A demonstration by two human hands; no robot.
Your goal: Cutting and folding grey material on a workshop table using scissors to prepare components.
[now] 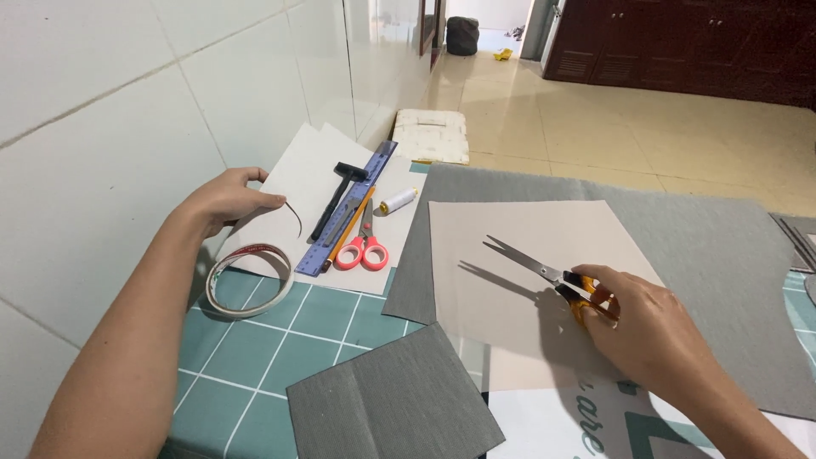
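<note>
My right hand (644, 325) grips orange-handled scissors (544, 272) with the blades slightly apart, pointing left over a beige sheet (527, 255) that lies on grey fabric (705, 263). My left hand (225, 200) is at the left by the tiled wall, pinching the end of a thin strip that curls up from a roll of tape (248, 280) lying on the teal-checked surface. A smaller folded grey fabric piece (391, 399) lies near the front edge.
On a white sheet (306, 183) lie a blue ruler (348, 217), a black hammer (338, 195), a pencil, pink-handled scissors (364, 248) and a spool of white thread (398, 201). A white cushion-like bundle (432, 136) sits beyond on the tiled floor. Dark cabinets stand at the far right.
</note>
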